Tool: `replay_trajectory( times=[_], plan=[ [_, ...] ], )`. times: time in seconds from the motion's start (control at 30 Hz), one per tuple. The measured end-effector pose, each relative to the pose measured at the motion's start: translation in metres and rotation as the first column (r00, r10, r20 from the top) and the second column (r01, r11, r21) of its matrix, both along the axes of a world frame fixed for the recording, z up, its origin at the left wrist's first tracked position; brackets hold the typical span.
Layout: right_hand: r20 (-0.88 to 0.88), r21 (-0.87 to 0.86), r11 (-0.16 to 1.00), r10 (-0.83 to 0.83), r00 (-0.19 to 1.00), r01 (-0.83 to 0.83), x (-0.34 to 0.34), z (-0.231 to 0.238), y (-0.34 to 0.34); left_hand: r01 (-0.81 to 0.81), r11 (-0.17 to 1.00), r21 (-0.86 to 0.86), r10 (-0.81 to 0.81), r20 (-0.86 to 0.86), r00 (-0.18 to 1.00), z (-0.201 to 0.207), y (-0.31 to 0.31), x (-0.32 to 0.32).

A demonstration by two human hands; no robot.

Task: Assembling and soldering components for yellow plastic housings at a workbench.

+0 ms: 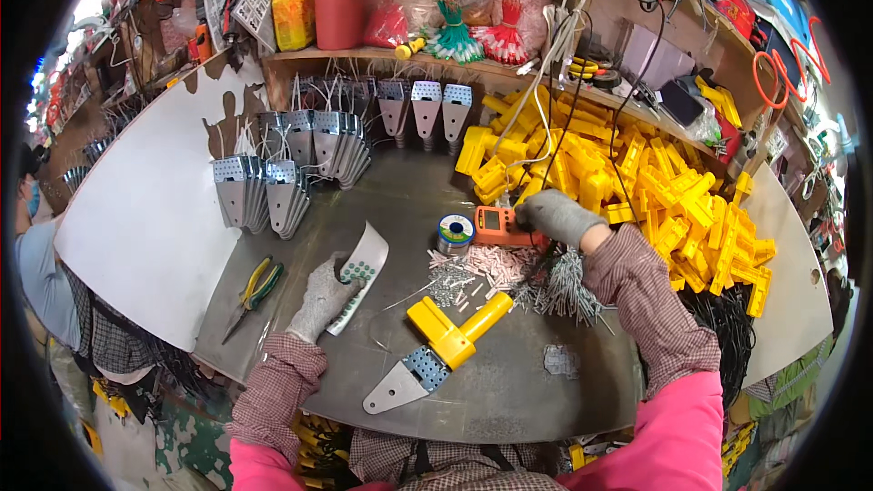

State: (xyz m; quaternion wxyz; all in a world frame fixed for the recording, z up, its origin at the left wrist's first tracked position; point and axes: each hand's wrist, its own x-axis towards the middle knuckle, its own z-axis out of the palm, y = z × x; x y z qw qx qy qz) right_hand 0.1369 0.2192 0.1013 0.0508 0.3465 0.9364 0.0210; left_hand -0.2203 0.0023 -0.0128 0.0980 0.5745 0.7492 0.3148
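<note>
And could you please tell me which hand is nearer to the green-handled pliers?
Left. The left hand is just right of the pliers, holding a curved white strip; the right hand is much farther right, at the orange meter.

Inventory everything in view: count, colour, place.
dotted sheet: one, white, left hand
assembly: one, yellow-grey, table front
pliers: one, green-yellow, table left
spool: one, blue-rimmed, table centre
device: one, orange, beside spool
tubes: many, pink, near spool
wire bundle: one, grey, beside tubes
metal plates: many, grey, back left
housings: many, yellow, heaped right
table: one, dark grey, centre
shelf clutter: uncounted, mixed, back
left hand: one, grey-gloved, on sheet
right hand: one, grey-gloved, at device
</note>
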Motion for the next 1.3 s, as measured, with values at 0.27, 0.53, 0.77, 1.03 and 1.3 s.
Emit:
replay_trajectory(
  times=[0.27,0.53,0.77,1.03,1.3],
  plan=[
    [0.080,0.301,0.946,-0.154,0.985,0.123,-0.039,0.006,-0.045,0.043,0.999,0.033,-0.054,0.700,0.712,0.059,-0.014,0.035],
    [-0.792,0.223,0.968,0.248,0.558,-0.113,-0.127,-0.007,-0.197,0.140,0.944,0.299,-0.317,0.707,0.632,0.074,-0.051,0.074],
    [-0.767,0.284,0.958,0.251,0.591,-0.038,-0.135,-0.027,-0.191,0.141,0.948,0.285,-0.209,0.224,0.952,0.056,-0.043,0.075],
    [-0.865,-0.139,0.983,-0.062,0.498,-0.120,-0.142,-0.054,-0.172,0.250,0.909,0.334,-0.227,-0.105,0.968,0.054,-0.045,0.066],
    [-0.752,-0.234,0.972,-0.162,0.639,-0.029,-0.067,-0.088,-0.150,-0.050,0.999,0.020,0.053,-0.549,0.834,0.027,-0.085,0.033]
  ],
)
